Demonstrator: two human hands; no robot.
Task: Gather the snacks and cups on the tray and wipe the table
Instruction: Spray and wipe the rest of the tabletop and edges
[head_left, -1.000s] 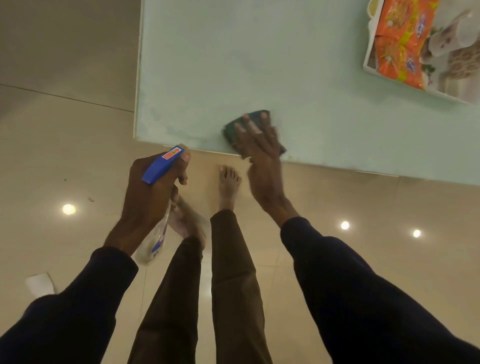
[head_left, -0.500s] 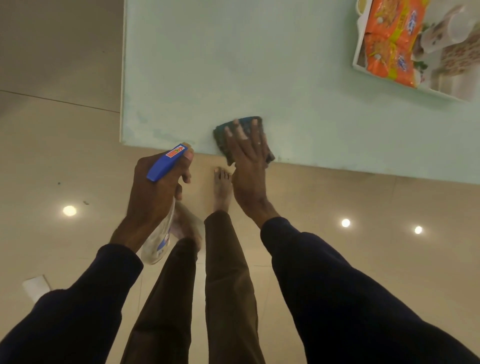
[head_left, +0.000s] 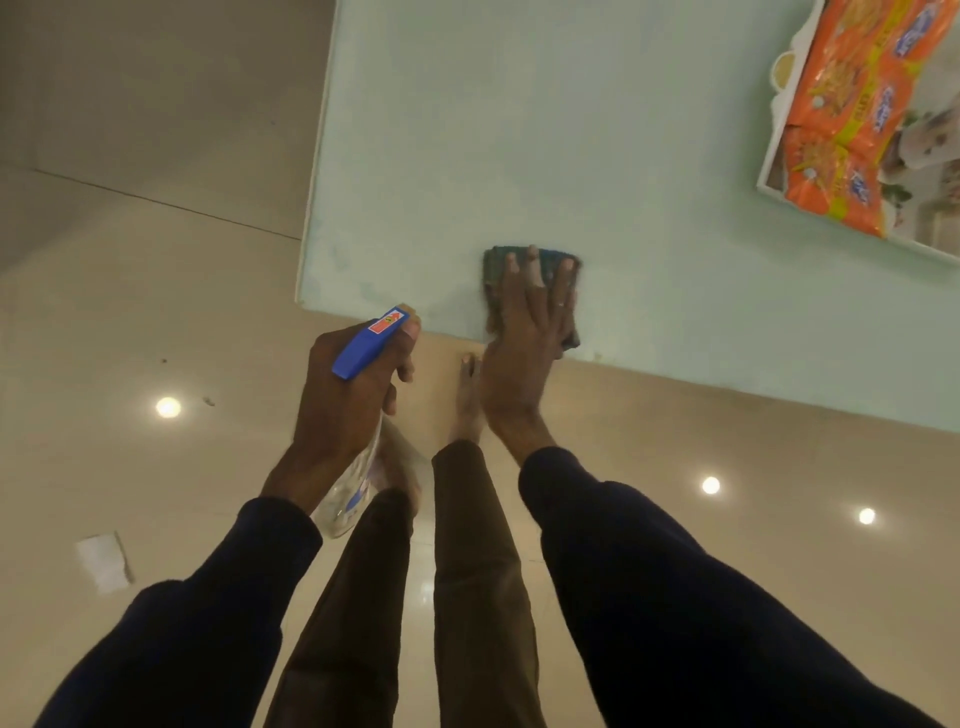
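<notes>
My right hand (head_left: 524, 343) lies flat, fingers straight, pressing a dark green cloth (head_left: 496, 265) onto the pale green table (head_left: 519, 130) near its front edge. My left hand (head_left: 348, 395) grips a clear spray bottle (head_left: 353, 493) with a blue head, held off the table just in front of its near left corner. At the far right stands a white tray (head_left: 768, 171) holding orange snack packets (head_left: 841, 109) and a patterned cup (head_left: 919, 140), partly cut off by the frame.
Glossy beige floor tiles (head_left: 727, 441) surround the table, with light reflections. My legs and bare feet stand right below the table's front edge. A white scrap of paper (head_left: 101, 561) lies on the floor at the left.
My right hand has slid the cloth along the front edge and a little farther onto the table. The left hand keeps its grip on the spray bottle.
</notes>
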